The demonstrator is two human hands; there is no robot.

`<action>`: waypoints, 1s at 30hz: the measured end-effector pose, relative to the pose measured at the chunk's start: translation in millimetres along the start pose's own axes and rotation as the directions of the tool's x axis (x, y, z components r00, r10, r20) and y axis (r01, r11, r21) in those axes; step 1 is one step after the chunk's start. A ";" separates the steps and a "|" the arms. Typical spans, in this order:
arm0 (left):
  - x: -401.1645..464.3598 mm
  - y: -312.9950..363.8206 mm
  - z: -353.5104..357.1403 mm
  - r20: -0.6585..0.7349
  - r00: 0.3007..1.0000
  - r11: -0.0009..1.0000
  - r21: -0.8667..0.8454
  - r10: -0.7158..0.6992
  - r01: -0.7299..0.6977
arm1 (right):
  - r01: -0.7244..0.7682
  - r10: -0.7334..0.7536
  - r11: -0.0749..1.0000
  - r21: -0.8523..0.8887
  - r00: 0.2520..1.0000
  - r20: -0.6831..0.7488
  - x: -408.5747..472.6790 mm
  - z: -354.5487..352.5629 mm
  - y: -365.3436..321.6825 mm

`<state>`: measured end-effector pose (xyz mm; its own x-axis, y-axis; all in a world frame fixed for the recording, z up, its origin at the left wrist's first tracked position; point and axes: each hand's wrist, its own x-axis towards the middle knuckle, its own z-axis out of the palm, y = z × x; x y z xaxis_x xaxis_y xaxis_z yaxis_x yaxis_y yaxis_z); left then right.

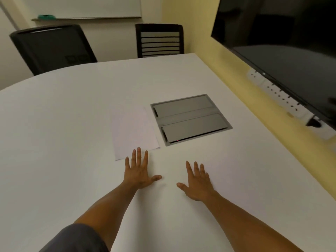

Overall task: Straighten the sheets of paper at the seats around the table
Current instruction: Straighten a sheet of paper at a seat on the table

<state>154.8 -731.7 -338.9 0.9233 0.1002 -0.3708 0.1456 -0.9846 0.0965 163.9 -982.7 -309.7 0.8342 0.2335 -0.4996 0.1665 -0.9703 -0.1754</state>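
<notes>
Step in hand: the person reaches for the one white rectangular sheet of paper (134, 131) in view, to straighten it; I judge the straightening itself is not yet done.
Left hand (139, 172): flat, palm down, fingers (139, 155) spread wide and holding nothing; the three middle fingertips lie on the near edge of the sheet.
Right hand (198, 183): flat on the white rounded counter (54, 124), fingers spread wide, empty, apart from the sheet on its right.
Place of the sheet: on the counter, just left of the grey metal hatch with two flaps (190, 119), near but not touching it as far as I can tell.
Look of the sheet: thin, blank, pale against the counter, lying flat; it is turned a little, its long edges not parallel to the hatch.
Next move: it probably calls for light pressure with the left fingertips and a small rotation, the right hand helping at the other corner.
Seats: a black mesh chair (52, 48) and a black slatted chair (160, 40) stand at the far side; no paper shows there.
</notes>
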 end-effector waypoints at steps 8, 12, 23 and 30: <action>40.2 -73.4 8.1 -0.105 0.992 0.989 -0.142 -0.064 0.049 | 0.123 -0.126 0.986 -0.109 0.992 -0.027 74.4 -27.5 -89.6; 60.6 -92.2 23.6 -0.159 0.983 0.985 -0.157 -0.094 0.069 | 0.138 -0.142 0.984 -0.114 0.989 -0.030 109.9 -29.4 -116.1; 66.1 -100.7 50.7 -0.327 0.940 0.991 -0.118 -0.097 0.062 | -0.062 0.113 0.982 0.176 0.948 -0.297 176.0 -27.4 -168.5; 61.5 -100.3 43.4 -0.316 0.944 0.987 -0.153 -0.090 0.043 | -0.107 0.273 0.904 0.414 0.889 -0.367 190.3 -38.5 -174.6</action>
<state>181.5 -633.0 -411.5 0.9713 0.2284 -0.0667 0.2376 -0.9459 0.2210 313.8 -771.3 -341.4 0.9802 -0.0808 -0.1806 -0.1562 -0.8762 -0.4559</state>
